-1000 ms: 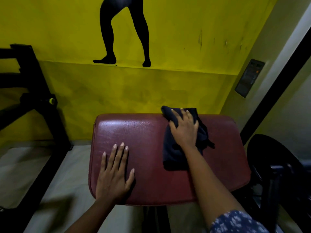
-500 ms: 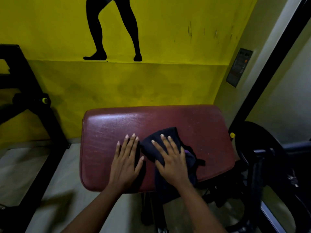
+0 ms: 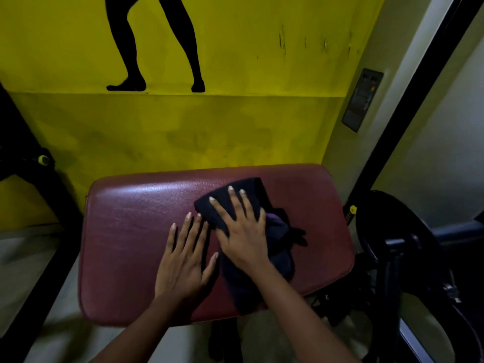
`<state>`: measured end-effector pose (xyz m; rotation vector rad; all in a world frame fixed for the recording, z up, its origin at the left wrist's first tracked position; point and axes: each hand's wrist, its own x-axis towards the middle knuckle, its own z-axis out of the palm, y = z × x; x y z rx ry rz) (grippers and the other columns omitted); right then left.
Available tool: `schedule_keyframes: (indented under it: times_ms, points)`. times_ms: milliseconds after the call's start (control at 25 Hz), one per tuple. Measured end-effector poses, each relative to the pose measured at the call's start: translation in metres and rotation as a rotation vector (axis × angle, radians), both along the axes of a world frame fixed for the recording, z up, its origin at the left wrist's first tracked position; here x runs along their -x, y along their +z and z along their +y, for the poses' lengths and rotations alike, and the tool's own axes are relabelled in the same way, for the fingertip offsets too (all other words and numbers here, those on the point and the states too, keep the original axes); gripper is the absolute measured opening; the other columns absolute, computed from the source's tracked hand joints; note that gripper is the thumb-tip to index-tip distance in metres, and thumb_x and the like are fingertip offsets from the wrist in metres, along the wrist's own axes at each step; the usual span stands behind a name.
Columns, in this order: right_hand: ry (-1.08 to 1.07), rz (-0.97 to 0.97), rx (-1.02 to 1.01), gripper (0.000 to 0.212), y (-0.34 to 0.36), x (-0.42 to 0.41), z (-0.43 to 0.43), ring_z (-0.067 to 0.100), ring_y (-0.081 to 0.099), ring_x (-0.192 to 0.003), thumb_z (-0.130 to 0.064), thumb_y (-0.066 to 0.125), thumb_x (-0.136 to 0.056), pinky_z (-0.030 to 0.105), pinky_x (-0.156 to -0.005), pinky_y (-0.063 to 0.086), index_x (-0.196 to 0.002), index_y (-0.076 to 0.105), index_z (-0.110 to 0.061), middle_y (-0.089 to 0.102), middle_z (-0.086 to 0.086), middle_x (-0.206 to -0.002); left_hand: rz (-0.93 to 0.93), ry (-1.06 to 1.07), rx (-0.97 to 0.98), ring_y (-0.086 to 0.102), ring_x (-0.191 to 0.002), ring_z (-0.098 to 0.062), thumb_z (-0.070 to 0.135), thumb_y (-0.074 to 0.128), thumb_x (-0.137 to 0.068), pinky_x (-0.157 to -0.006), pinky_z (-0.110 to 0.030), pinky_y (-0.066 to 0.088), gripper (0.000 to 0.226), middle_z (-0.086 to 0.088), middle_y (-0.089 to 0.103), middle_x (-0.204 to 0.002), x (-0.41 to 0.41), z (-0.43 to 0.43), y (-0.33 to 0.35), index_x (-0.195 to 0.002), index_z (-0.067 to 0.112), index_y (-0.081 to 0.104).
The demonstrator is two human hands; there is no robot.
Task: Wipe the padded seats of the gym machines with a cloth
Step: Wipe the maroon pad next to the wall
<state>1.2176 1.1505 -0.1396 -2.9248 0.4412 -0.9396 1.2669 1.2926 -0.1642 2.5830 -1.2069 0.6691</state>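
A dark red padded seat (image 3: 125,231) fills the middle of the head view, its far edge near the yellow wall. A dark cloth (image 3: 235,200) lies on the seat's right half. My right hand (image 3: 243,231) presses flat on the cloth with straight, spread fingers. Just left of it, my left hand (image 3: 183,260) rests flat on the bare seat, its fingertips close to the cloth's left edge. Part of the cloth trails back under my right forearm toward the seat's near edge.
A yellow wall (image 3: 209,132) with a painted black leg silhouette stands behind the seat. A black machine frame (image 3: 39,184) rises at the left. A black weight plate and machine parts (image 3: 392,252) crowd the right. A grey panel (image 3: 362,99) hangs on the side wall.
My right hand drew the cloth from the seat's far right toward the near middle, then pushed it forward again. My left hand shifted right along the seat and lies beside the cloth.
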Motion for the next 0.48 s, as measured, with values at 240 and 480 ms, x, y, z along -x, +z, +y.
schedule_keyframes:
  times_ms: [240, 480]
  points:
    - [-0.045, 0.110, -0.076, 0.056, 0.051, -0.034, -0.092, 0.018, 0.018, -0.143, -0.047, 0.038, -0.087, 0.054, -0.110, 0.015, -0.142, 0.031, -0.040, 0.026, -0.004, -0.154, -0.003, -0.004, -0.029, 0.013, -0.147, -0.022, 0.048, 0.030, -0.091, -0.117, -0.047, 0.013, 0.069, -0.006, 0.019, -0.158, 0.000, 0.003, 0.002, -0.148, 0.011, 0.025]
    - [-0.336, 0.017, -0.277, 0.058, 0.029, 0.045, -0.133, 0.020, 0.006, -0.145, -0.049, 0.042, -0.093, 0.059, -0.111, 0.014, -0.146, 0.019, -0.040, 0.011, -0.003, -0.158, 0.022, 0.009, -0.041, 0.008, -0.147, -0.021, 0.048, 0.028, -0.092, -0.118, -0.046, 0.007, 0.069, -0.006, 0.016, -0.158, 0.003, 0.002, 0.006, -0.150, 0.012, 0.021]
